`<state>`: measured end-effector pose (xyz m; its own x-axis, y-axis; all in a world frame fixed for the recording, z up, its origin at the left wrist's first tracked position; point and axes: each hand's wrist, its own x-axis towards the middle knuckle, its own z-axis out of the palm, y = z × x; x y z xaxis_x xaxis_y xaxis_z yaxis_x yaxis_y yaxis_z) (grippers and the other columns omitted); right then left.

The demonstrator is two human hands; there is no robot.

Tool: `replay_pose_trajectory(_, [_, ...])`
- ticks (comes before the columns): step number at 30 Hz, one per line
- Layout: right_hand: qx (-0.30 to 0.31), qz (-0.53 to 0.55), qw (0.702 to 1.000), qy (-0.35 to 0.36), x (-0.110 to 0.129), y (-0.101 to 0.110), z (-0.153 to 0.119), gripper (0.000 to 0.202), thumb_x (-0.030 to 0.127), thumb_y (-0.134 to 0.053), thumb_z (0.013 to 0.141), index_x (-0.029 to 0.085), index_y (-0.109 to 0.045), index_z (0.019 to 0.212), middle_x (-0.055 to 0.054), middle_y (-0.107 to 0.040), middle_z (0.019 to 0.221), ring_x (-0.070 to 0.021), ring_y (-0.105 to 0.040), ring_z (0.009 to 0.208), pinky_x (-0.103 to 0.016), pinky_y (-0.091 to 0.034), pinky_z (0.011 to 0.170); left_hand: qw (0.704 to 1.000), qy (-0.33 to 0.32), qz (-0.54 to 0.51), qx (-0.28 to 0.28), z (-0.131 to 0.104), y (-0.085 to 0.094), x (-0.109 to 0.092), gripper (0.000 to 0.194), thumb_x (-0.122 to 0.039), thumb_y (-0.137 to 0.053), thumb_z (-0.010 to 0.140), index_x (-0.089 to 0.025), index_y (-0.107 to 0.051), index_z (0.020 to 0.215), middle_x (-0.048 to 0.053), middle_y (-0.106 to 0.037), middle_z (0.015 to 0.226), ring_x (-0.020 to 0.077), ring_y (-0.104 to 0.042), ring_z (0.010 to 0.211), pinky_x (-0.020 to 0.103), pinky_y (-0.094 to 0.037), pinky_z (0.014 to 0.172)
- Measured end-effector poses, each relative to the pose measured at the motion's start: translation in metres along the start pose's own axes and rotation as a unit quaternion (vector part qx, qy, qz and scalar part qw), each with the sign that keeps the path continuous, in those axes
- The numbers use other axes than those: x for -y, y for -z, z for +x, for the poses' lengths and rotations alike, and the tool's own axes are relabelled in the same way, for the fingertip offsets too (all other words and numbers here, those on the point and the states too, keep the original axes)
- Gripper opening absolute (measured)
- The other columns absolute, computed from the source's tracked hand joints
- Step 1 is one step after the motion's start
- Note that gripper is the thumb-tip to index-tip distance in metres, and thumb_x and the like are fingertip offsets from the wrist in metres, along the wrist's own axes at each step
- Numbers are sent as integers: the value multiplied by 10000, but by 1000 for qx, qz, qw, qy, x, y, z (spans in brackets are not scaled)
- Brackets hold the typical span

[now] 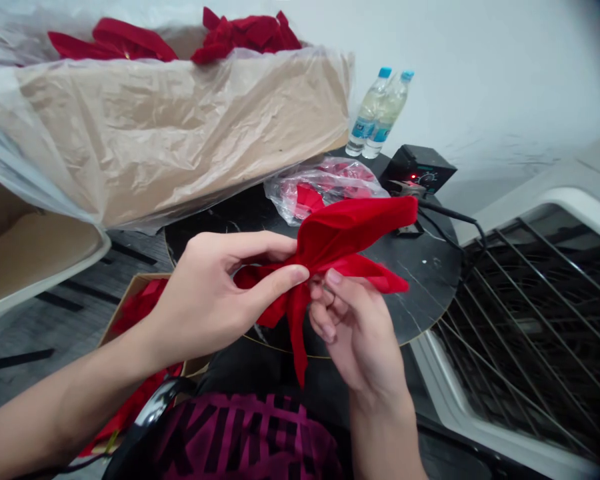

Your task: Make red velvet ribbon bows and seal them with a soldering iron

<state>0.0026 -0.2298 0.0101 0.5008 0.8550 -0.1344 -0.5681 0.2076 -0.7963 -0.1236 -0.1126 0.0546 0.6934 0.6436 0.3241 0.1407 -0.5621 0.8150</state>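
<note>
A red fabric bow (350, 230) with wide loops and hanging tails is held up over the round black table. My left hand (230, 287) pinches its gathered centre between thumb and fingers. Just right of that centre, my right hand (355, 313) has its thumb and forefinger closed at the lower edge of the cloth, its other fingers curled. Whatever sits between those right fingertips is too small to make out. One tail of the bow drops between the two hands.
A plastic-lined cardboard box (205, 127) with red bows stands behind the table (435, 287). On the tabletop are a clear bag (285, 193) of red pieces, two bottles (370, 113) and a black control box (420, 170) with cable. An open carton (130, 287) holds red fabric at lower left.
</note>
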Motion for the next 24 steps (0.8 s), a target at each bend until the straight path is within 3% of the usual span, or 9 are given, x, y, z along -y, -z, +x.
replay_pose_trajectory(3, [-15,-2,1000,-5,0,-4,2,246,304,-794,767,160,-651,628,33,-550,566,-32,-343,389,-201,-240,389,999,19,-28,-3,-1,-2,1,238,-202,-834,769,-238,-818,1003,-19,-796,916,155,-728,812,191,-586,797])
replay_pose_trajectory(6, [-60,-9,998,27,-3,-4,4,263,273,-820,707,162,-615,586,41,-541,565,-26,-336,394,-191,-254,378,987,86,-132,36,1,-3,3,218,-229,-846,758,-204,-817,973,11,-801,883,186,-750,801,222,-617,748])
replay_pose_trajectory(8, [-82,-27,994,61,-5,-1,4,235,296,-815,728,177,-644,619,32,-573,586,-56,-432,438,-195,-363,412,970,132,-197,57,2,-4,6,218,-249,-855,751,-193,-814,958,25,-806,870,200,-761,784,232,-630,710])
replay_pose_trajectory(10, [-73,-83,989,99,-6,3,1,153,324,-795,789,197,-722,745,2,-669,685,-119,-611,593,-239,-523,566,962,150,-221,50,4,-5,7,203,-247,-863,742,-196,-811,932,21,-808,860,195,-765,772,219,-632,695])
replay_pose_trajectory(13, [-42,-227,962,143,-5,7,-7,109,300,-794,836,238,-778,924,-13,-755,849,-165,-709,795,-283,-578,757,966,140,-216,35,6,-5,6,163,-198,-853,750,-208,-806,905,-5,-804,844,162,-762,754,167,-615,681])
replay_pose_trajectory(17, [-70,-351,916,184,-2,7,-16,48,262,-747,894,259,-778,930,6,-758,848,-130,-690,743,-232,-555,699,962,141,-231,41,7,-5,5,168,-145,-834,760,-201,-771,905,-18,-790,830,123,-751,744,114,-586,675])
replay_pose_trajectory(19, [-64,-353,918,167,-2,9,-17,58,292,-714,924,245,-747,925,6,-739,822,-120,-671,686,-222,-531,635,952,153,-261,51,7,-6,7,299,-137,-834,757,-221,-705,1014,-24,-776,804,120,-741,713,128,-585,659])
replay_pose_trajectory(21, [-17,-332,936,114,-1,16,-19,106,331,-664,960,232,-702,961,13,-704,746,-116,-648,610,-224,-505,579,941,157,-295,63,7,-6,9,450,-137,-830,764,-275,-588,1118,-45,-758,763,119,-713,627,150,-573,587])
replay_pose_trajectory(24, [78,-352,932,26,5,35,-23,134,336,-623,982,214,-677,988,16,-639,710,-115,-604,602,-226,-476,571,948,134,-286,44,7,-7,13,380,-144,-815,783,-274,-531,1000,-42,-749,749,121,-695,595,154,-541,542])
